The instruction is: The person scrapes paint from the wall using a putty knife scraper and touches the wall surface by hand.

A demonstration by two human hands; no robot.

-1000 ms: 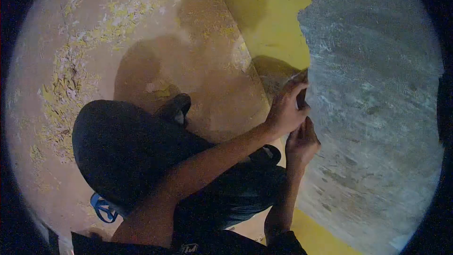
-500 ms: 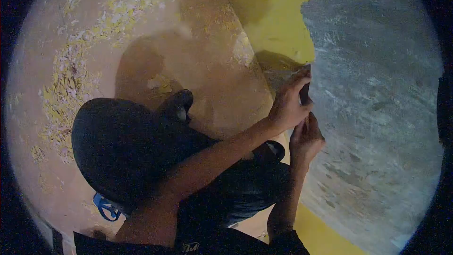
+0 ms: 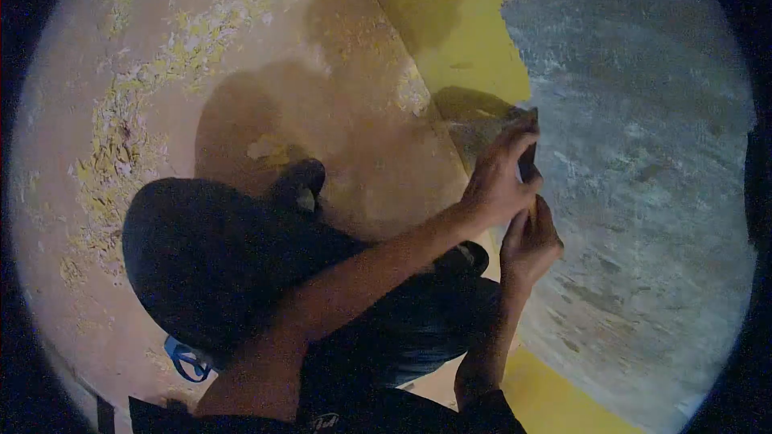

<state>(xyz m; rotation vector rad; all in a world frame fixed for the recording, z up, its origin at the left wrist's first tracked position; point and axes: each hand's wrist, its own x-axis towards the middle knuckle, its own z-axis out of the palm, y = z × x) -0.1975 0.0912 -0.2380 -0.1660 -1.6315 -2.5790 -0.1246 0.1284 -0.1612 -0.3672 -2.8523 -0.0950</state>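
Both my hands are closed around a paint scraper [image 3: 527,162], its dark blade pressed against the wall. My left hand [image 3: 500,181] grips it higher up, near the blade. Below, my right hand [image 3: 531,247] wraps the lower end, where a bit of the handle shows between the fingers. The blade tip touches the wall just under the ragged lower edge of the yellow paint [image 3: 482,40]. To the right lies the bare grey wall surface [image 3: 635,169], streaked and patchy. Most of the handle is hidden by my fingers.
Yellow and white paint flakes [image 3: 121,141] litter the pinkish floor [image 3: 72,217] along the left. My bent knees in dark trousers [image 3: 209,249] are close beneath my arms. A blue looped object [image 3: 191,363] sits at lower left. More yellow paint [image 3: 555,394] shows at lower right.
Both hands and the scraper have shifted slightly right along the wall, and the blade shows a little more. The view has moved slightly. My grip is the same.
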